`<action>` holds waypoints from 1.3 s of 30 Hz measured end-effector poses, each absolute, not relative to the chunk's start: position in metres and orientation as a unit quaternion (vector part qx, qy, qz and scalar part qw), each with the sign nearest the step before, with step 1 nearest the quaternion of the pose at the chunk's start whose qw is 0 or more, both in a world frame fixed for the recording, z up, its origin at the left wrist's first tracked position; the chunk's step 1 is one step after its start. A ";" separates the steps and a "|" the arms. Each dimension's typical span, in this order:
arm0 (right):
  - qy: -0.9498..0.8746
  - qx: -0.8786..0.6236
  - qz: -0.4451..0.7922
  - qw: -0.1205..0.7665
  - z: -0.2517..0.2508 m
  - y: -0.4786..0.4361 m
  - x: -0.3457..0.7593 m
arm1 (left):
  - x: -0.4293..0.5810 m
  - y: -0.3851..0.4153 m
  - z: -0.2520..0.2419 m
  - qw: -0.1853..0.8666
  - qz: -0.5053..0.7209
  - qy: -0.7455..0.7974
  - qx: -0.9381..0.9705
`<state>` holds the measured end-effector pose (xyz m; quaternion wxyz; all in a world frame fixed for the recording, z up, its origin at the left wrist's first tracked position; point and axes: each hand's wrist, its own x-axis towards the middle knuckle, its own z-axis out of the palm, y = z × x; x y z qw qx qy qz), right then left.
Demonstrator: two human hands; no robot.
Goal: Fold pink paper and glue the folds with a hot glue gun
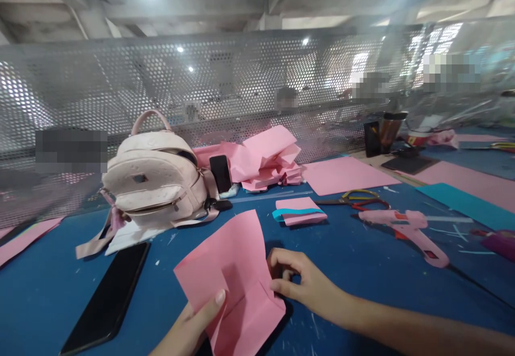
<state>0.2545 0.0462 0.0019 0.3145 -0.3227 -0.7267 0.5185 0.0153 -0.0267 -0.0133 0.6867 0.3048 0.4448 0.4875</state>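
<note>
A folded sheet of pink paper [245,281] is held up over the blue table, its creased panels standing partly open. My left hand [199,313] grips its lower left, thumb pressed on the front and the other fingers hidden behind. At the right edge, my right hand [295,278] has its fingers curled, with thumb and forefinger pinching the paper's side. Beyond the hands lies a small folded pink piece [301,205] with a blue strip [287,213] around it.
A pink glue gun [414,224] and scissors [362,200] lie to the right. A black tablet [108,297] and pale backpack [161,168] are left. Crumpled pink paper [265,157], a phone [220,173], and flat pink sheets [346,174] sit before a perforated metal screen [241,77].
</note>
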 end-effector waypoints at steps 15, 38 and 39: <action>-0.754 -0.304 0.495 0.307 0.008 0.042 0.247 | 0.021 -0.023 -0.009 0.702 0.477 0.416 0.327; -0.767 -0.369 0.453 0.265 -0.003 0.033 0.242 | 0.041 -0.025 -0.002 0.525 0.491 0.534 0.444; -0.767 -0.369 0.456 0.262 -0.003 0.032 0.242 | 0.041 -0.025 -0.001 0.520 0.493 0.538 0.444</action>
